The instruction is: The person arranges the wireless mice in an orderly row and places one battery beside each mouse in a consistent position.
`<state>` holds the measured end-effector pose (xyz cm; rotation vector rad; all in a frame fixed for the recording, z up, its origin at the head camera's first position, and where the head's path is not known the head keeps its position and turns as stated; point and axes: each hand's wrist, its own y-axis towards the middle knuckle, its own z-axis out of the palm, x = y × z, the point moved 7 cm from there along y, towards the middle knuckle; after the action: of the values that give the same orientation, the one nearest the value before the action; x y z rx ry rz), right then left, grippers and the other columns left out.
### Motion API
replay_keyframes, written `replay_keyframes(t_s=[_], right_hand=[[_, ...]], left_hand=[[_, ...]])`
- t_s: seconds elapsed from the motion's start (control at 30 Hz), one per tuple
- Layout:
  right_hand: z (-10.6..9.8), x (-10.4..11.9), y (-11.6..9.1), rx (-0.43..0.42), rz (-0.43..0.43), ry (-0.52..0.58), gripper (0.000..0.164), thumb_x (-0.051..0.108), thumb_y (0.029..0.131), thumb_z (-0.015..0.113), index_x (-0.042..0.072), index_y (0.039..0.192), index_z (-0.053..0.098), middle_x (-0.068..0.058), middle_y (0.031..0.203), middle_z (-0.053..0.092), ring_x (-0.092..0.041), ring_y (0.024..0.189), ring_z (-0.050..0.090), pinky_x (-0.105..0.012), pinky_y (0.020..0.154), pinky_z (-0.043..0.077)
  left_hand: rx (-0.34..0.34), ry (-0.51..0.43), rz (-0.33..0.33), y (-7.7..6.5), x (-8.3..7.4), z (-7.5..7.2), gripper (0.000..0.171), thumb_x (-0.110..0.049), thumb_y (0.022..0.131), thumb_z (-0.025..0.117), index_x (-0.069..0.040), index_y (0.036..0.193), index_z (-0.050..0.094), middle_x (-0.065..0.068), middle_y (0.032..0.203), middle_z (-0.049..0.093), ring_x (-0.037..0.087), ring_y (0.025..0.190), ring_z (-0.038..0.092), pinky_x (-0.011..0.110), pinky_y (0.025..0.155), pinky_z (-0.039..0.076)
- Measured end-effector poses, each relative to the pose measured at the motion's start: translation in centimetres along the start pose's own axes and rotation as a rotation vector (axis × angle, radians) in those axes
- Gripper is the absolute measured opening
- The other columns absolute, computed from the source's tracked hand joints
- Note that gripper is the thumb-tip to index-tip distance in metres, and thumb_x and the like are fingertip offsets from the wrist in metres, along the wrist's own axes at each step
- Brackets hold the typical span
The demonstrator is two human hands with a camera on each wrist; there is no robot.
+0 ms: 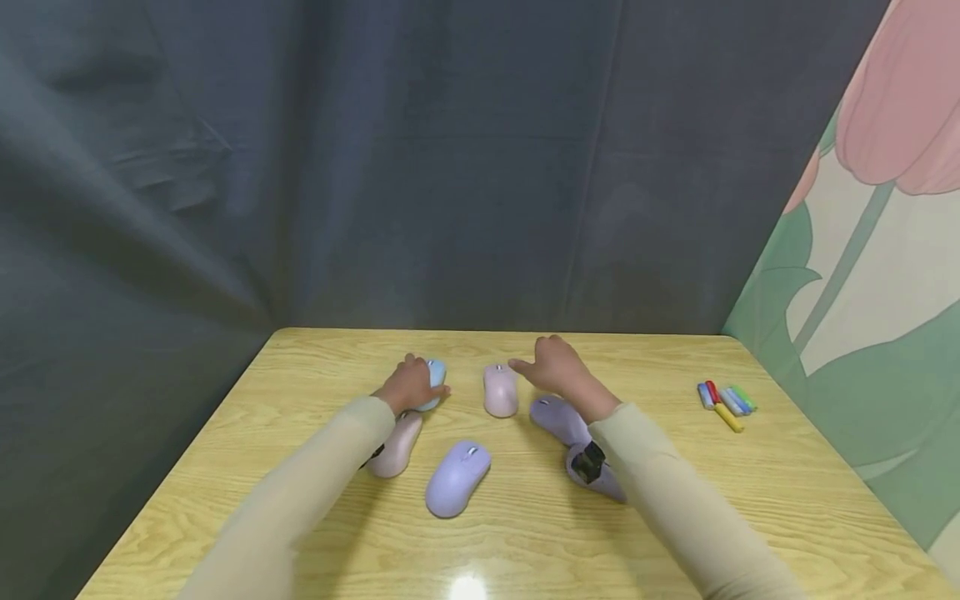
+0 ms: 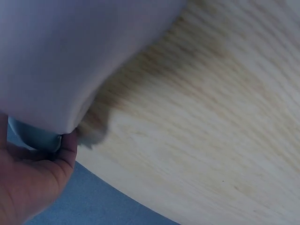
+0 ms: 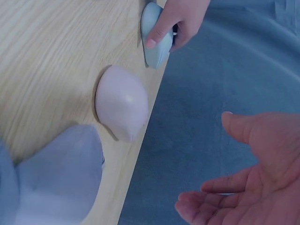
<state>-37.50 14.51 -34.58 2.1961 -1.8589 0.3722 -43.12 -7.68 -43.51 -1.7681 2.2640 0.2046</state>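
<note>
My left hand [image 1: 408,385] holds a light blue computer mouse [image 1: 435,379] near the table's far edge. In the right wrist view, its thumb lies on one side of that mouse [image 3: 151,23] and the fingers on the other. A pale pink mouse [image 1: 395,446] lies below my left wrist and looms large in the left wrist view. My right hand [image 1: 558,367], empty with thumb and fingers apart, hovers just right of another pale pink mouse [image 1: 500,392]. Beneath my right wrist lies a purple mouse [image 1: 557,418], partly hidden by the forearm.
Another purple mouse [image 1: 611,487] sits partly under the right sleeve, behind the wrist camera. A lavender mouse [image 1: 457,479] lies at the front middle of the wooden table [image 1: 525,542]. Several small coloured sticks [image 1: 727,415] lie at the right. A dark curtain [image 1: 480,167] hangs behind.
</note>
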Motion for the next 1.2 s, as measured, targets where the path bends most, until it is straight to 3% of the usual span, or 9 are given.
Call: replay_keyframes(t_s=[0.17, 0.4, 0.7, 0.87, 1.2], right_hand=[[-0.7, -0.5, -0.7, -0.056, -0.043, -0.006, 0.067, 0.038, 0.096, 0.058, -0.019, 0.13, 0.046, -0.034, 0.128, 0.05, -0.046, 0.12, 0.047, -0.052, 0.099, 0.039], [-1.1, -1.7, -1.6, -0.093, -0.082, 0.029, 0.063, 0.036, 0.096, 0.059, -0.016, 0.13, 0.048, -0.033, 0.129, 0.05, -0.045, 0.12, 0.047, -0.054, 0.099, 0.039], [-0.4, -3.1, -2.9, -0.029, -0.249, 0.04, 0.046, 0.028, 0.095, 0.062, -0.01, 0.121, 0.058, -0.025, 0.117, 0.061, -0.038, 0.104, 0.059, -0.05, 0.086, 0.048], [0.5, -4.0, -3.6, 0.023, -0.329, 0.02, 0.041, 0.023, 0.094, 0.065, -0.01, 0.118, 0.06, -0.024, 0.116, 0.061, -0.037, 0.102, 0.06, -0.049, 0.085, 0.049], [1.3, -5.7, -4.0, 0.055, -0.333, 0.007, 0.043, 0.02, 0.091, 0.068, -0.01, 0.121, 0.058, -0.024, 0.115, 0.059, -0.037, 0.102, 0.058, -0.049, 0.086, 0.048]], left_hand=[[-0.02, -0.005, -0.021, -0.1, 0.3, 0.3, 0.075, -0.046, 0.091, 0.064, 0.016, 0.128, 0.046, 0.027, 0.119, 0.046, 0.036, 0.106, 0.052, 0.046, 0.088, 0.048], [-0.031, 0.011, -0.022, -0.1, 0.3, 0.2, 0.074, -0.045, 0.091, 0.064, 0.016, 0.128, 0.045, 0.027, 0.12, 0.046, 0.036, 0.107, 0.053, 0.046, 0.089, 0.048], [-0.02, 0.04, -0.006, -0.1, 0.2, 0.3, 0.072, -0.044, 0.091, 0.063, 0.016, 0.127, 0.046, 0.027, 0.119, 0.046, 0.036, 0.105, 0.053, 0.045, 0.088, 0.048], [-0.006, 0.039, 0.006, -0.1, 0.1, 0.3, 0.071, -0.043, 0.092, 0.063, 0.016, 0.128, 0.046, 0.028, 0.121, 0.046, 0.037, 0.106, 0.053, 0.046, 0.089, 0.047], [-0.007, 0.043, 0.0, 0.4, 0.3, 0.2, 0.071, -0.043, 0.092, 0.062, 0.015, 0.129, 0.046, 0.027, 0.12, 0.046, 0.036, 0.106, 0.053, 0.045, 0.09, 0.047]])
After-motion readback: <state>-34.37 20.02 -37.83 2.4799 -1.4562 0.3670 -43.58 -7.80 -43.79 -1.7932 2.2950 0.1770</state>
